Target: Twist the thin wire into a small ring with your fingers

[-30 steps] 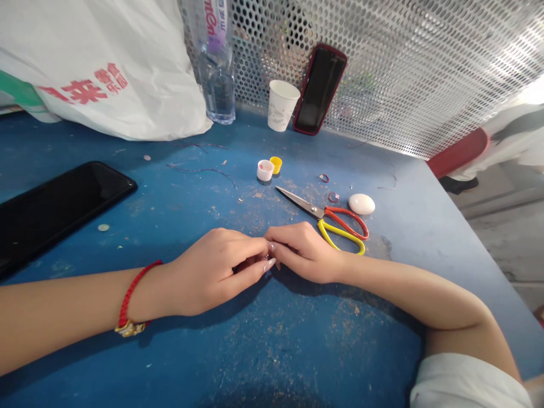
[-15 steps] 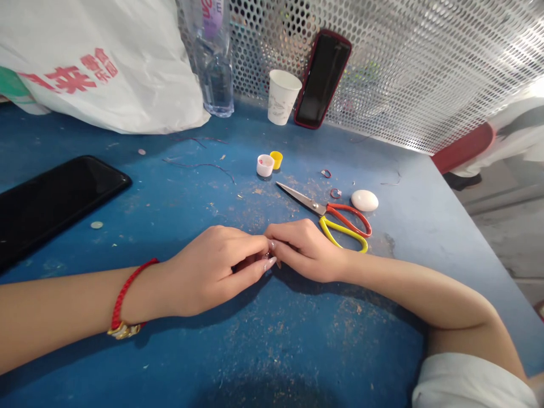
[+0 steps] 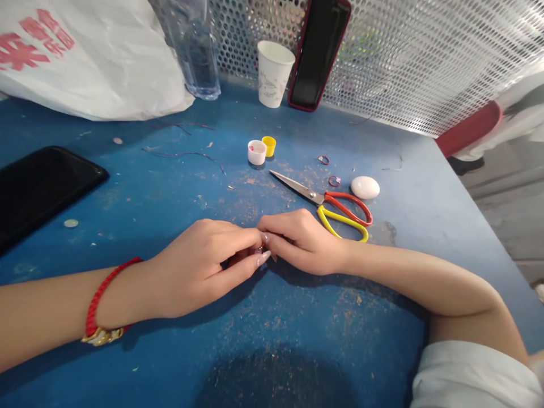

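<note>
My left hand [image 3: 204, 266], a red braided bracelet [image 3: 102, 289] on its wrist, is closed in a pinch above the blue table. Its fingertips meet those of my right hand [image 3: 304, 243], also closed. Something tiny glints between them, too covered by the fingers to name. Just beyond my right hand lie scissors [image 3: 315, 197] with one red and one yellow handle. Two small red thread rings [image 3: 324, 160] and a smooth white oval object [image 3: 365, 187] rest near them. Farther back, a white cap [image 3: 257, 155] holding small pinkish bits touches a yellow cap [image 3: 270, 147].
Dark threads [image 3: 187, 153] lie on the blue table [image 3: 314, 323]. On the left are a black phone [image 3: 46, 187] and a white plastic bag [image 3: 106, 68]. A bottle [image 3: 198, 62], paper cup [image 3: 274, 79] and red-edged phone [image 3: 319, 54] stand by the perforated metal screen [image 3: 395, 62].
The view has tilted down slightly, so objects at the back sit higher in the picture. Both hands keep their fingertips together with little visible movement.
</note>
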Demonstrator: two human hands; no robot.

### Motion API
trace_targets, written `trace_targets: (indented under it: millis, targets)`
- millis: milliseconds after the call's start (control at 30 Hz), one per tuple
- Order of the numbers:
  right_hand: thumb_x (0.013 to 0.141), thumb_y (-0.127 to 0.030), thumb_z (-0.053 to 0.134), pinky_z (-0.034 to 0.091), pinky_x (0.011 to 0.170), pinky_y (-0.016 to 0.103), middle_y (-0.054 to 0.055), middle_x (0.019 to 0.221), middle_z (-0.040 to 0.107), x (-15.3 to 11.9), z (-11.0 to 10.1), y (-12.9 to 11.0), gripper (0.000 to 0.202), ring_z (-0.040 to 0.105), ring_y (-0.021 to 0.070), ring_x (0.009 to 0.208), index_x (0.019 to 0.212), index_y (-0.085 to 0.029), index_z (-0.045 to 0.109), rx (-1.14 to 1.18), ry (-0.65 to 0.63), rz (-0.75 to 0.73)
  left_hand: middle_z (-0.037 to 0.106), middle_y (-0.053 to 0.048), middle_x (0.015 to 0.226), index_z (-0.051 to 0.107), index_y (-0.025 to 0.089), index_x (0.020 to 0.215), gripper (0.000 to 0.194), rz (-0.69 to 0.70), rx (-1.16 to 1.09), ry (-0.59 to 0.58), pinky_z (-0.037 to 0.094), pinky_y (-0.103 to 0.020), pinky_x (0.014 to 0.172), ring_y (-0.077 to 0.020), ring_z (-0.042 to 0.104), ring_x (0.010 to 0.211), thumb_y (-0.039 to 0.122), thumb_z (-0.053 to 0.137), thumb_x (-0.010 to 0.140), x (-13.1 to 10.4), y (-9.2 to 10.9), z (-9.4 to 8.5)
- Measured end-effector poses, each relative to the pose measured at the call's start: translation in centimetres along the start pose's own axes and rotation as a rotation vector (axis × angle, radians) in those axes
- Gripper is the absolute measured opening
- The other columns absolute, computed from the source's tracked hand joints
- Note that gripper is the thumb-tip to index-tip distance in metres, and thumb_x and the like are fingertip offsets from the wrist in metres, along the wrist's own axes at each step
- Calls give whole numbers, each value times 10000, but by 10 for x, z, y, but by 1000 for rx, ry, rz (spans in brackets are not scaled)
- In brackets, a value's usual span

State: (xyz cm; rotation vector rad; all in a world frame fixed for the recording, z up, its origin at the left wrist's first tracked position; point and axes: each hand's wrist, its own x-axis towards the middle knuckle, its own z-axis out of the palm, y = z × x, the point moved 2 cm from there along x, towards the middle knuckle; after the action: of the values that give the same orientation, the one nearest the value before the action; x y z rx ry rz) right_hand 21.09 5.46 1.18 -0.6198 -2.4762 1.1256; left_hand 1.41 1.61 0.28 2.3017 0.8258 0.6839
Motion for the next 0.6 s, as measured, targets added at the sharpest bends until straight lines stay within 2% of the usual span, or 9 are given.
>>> trace_targets:
  millis: [600]
  targets:
    - [1085,-215,426,331,646,273,-21,717,577,0,0,-1,260,502,120,627,831,-216,482,-13,2,7,602,39,658,530,204,759,355,-19,1,2,363,-288,592,-133,525,562,280,506,1105,1,-1,2]
